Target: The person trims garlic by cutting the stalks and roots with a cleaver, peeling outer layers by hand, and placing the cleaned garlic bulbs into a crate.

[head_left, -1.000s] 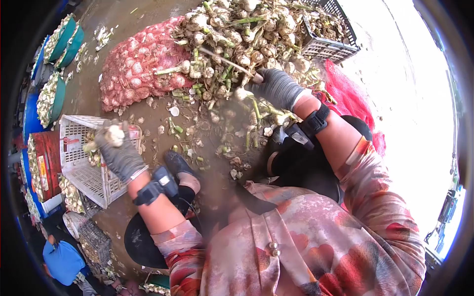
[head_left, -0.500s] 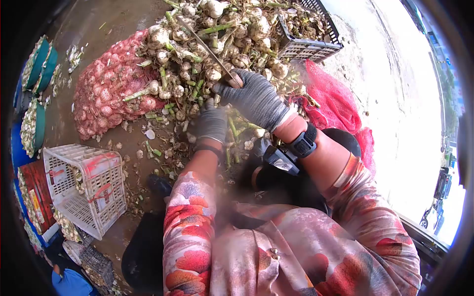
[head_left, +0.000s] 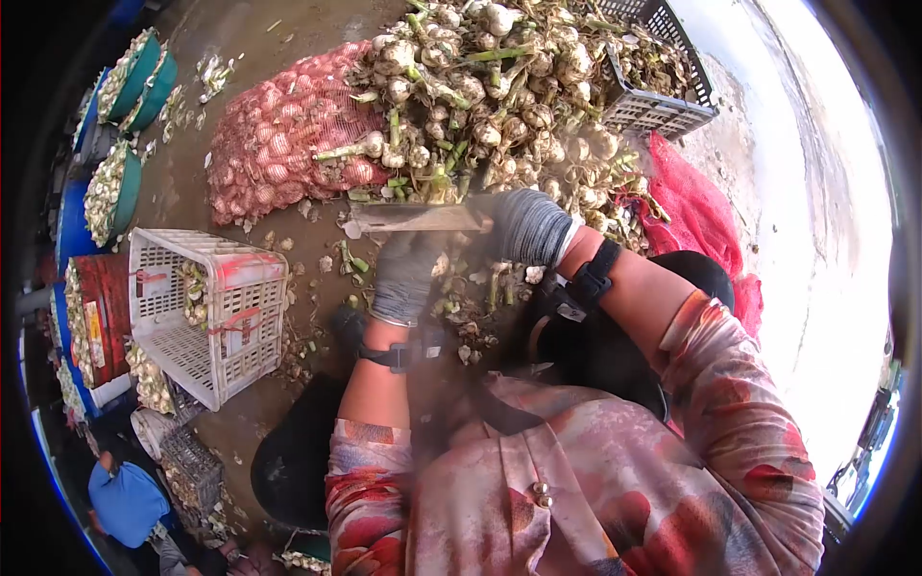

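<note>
My right hand (head_left: pixel 533 228), in a grey knit glove, is closed around the handle of a knife. The knife blade (head_left: pixel 408 218) points left, across and above the fingers of my left hand (head_left: pixel 401 278). That hand wears the same kind of glove; its fingers are blurred and partly behind the blade, so what they hold, if anything, cannot be made out. Just beyond both hands lies a heap of garlic bulbs (head_left: pixel 490 125) with cut stalks. Loose cloves and stalk pieces (head_left: pixel 471 331) lie on the ground close to my hands.
A red mesh sack full of garlic (head_left: pixel 279 144) lies left of the heap. A dark crate (head_left: pixel 663 110) stands at back right, above a pink net (head_left: pixel 696 206). At left are a white crate (head_left: pixel 254 331) on its side and teal tubs (head_left: pixel 125 197). A person in blue (head_left: pixel 127 499) is lower left.
My right hand has come down towards me, and the knife has swung from a slant over the heap to nearly level above my left hand. The whole view has shifted.
</note>
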The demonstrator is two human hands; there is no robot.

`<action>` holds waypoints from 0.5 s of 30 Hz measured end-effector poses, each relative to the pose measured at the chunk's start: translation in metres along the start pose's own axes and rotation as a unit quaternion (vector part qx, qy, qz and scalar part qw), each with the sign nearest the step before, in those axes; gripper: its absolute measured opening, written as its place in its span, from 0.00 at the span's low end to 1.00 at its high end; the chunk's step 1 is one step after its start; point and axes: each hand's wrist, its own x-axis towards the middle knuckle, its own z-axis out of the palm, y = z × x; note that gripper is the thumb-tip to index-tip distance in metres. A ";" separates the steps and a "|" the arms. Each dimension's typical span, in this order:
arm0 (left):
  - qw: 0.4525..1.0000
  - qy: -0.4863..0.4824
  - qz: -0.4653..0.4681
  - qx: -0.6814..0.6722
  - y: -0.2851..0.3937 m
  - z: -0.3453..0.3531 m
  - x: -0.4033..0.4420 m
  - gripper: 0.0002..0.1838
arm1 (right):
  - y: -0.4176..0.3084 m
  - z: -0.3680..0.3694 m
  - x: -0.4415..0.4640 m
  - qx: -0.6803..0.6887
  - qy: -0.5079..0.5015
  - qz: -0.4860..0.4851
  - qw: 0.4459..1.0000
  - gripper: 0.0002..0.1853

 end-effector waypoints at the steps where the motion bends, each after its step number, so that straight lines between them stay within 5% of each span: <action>1: 1.000 0.002 -0.020 -0.004 0.010 -0.001 -0.008 0.15 | 0.014 0.009 0.007 -0.013 -0.023 0.052 0.998 0.19; 2: 0.999 0.005 -0.040 -0.009 0.018 -0.004 -0.015 0.15 | 0.035 0.020 0.016 -0.028 -0.045 0.102 0.993 0.22; 3: 0.999 0.017 -0.043 0.011 0.026 -0.009 -0.019 0.16 | 0.036 0.008 0.017 -0.099 -0.105 0.000 0.990 0.28; 4: 0.999 0.018 -0.037 0.011 0.032 -0.013 -0.019 0.16 | 0.036 0.001 0.010 -0.065 -0.163 0.118 0.977 0.31; 6: 0.996 -0.037 -0.053 0.067 0.043 -0.016 -0.022 0.18 | 0.008 -0.002 -0.006 0.152 0.020 0.107 0.982 0.30; 8: 0.986 -0.038 -0.009 0.165 0.052 -0.011 -0.022 0.21 | -0.013 0.011 0.002 0.292 0.112 -0.017 0.950 0.24; 10: 0.966 -0.001 0.020 0.258 0.074 0.002 -0.028 0.23 | -0.048 -0.007 -0.008 0.324 0.058 0.017 0.944 0.20; 12: 0.979 0.032 0.053 0.193 0.053 0.002 -0.032 0.28 | -0.047 -0.008 -0.003 0.317 0.073 0.042 0.945 0.20; 14: 0.995 0.026 0.055 -0.081 0.055 -0.002 -0.036 0.29 | -0.043 -0.015 0.002 0.391 0.029 0.185 0.901 0.21; 15: 0.991 0.012 0.030 -0.131 0.061 0.000 -0.036 0.31 | -0.034 0.001 0.003 0.253 0.109 -0.012 0.961 0.22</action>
